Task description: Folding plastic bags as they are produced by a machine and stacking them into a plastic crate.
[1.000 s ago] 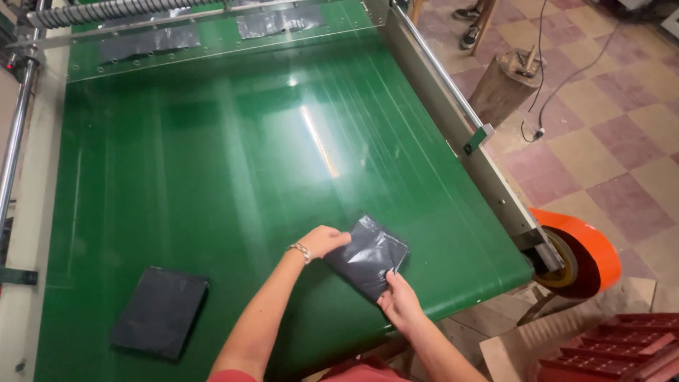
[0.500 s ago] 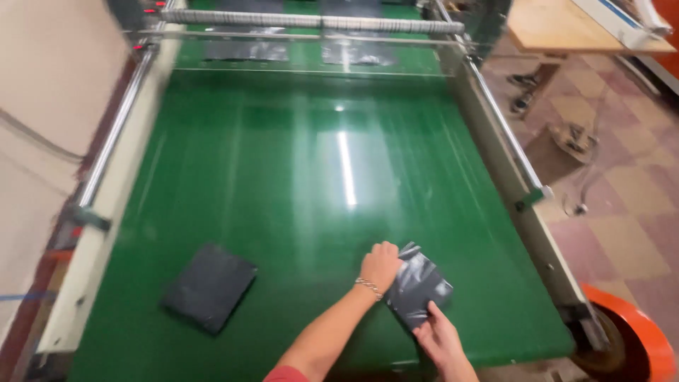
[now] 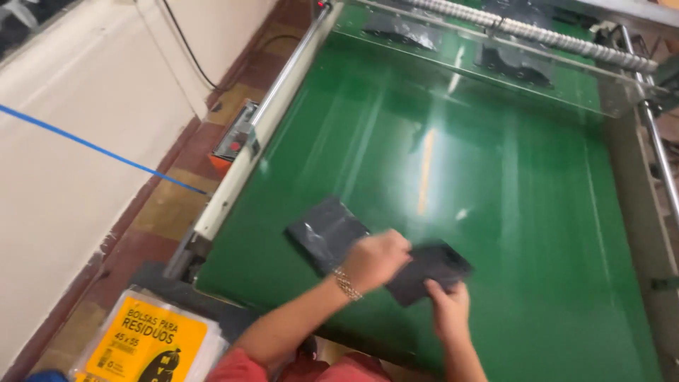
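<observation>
Item one: folded dark grey plastic bag packet (image 3: 430, 269), lying on the green conveyor belt (image 3: 495, 177) near its close edge. My right hand (image 3: 449, 311) pinches its near corner, fingers closed on it. My left hand (image 3: 375, 258) presses its left end, fingers curled over it. Item two: second folded dark grey plastic packet (image 3: 322, 233), just left, partly under that hand. Item three: yellow-labelled pack of bags (image 3: 145, 346), off the belt, lower left.
</observation>
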